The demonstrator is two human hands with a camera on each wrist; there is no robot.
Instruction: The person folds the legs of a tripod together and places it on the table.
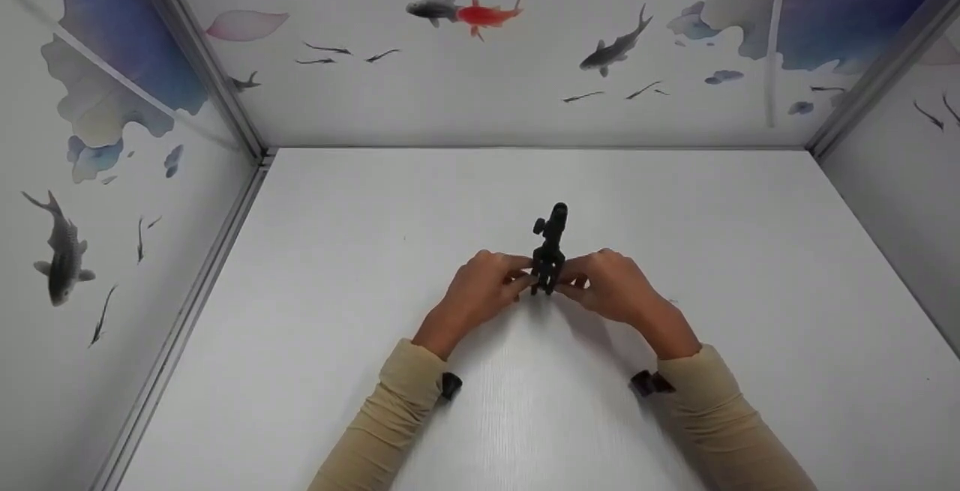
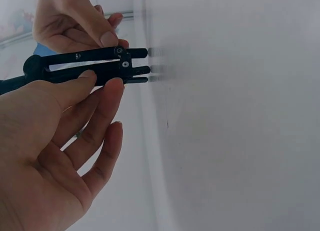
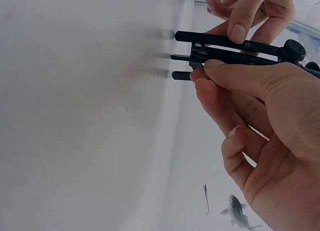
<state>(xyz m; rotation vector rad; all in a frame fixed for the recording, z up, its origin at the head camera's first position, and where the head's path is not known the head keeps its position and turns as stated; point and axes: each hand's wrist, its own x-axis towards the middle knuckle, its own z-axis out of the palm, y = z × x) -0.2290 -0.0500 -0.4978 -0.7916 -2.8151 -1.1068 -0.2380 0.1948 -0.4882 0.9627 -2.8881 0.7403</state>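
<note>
Tripod point(image 1: 553, 240), small and black, serves as reference. It is upright over the table point(image 1: 510, 431), between the two hands, legs point(image 2: 95, 55) downward. Legs nearly parallel, narrow gaps between them; feet point(image 2: 142, 53) at the table surface, but cannot tell whether all touch. Knob point(image 1: 539, 226) on the tripod's upper left side.

Left hand point(image 1: 484, 288), at the tripod's left: thumb and fingertips pinch a leg near its lower part; the remaining fingers are bent, clear of it. Right hand point(image 1: 615, 285), at the tripod's right: similar pinch on the opposite side, remaining fingers likewise bent.

Left sleeve point(image 1: 409, 393) and right sleeve point(image 1: 720, 401), both tan, lie nearer the wearer than the tripod, one to each side. Back wall point(image 1: 510, 101) beyond the tripod, printed with fish; red fish point(image 1: 487, 16) is to the tripod's far left. Left wall point(image 1: 112, 371) well apart, left of the tripod.
</note>
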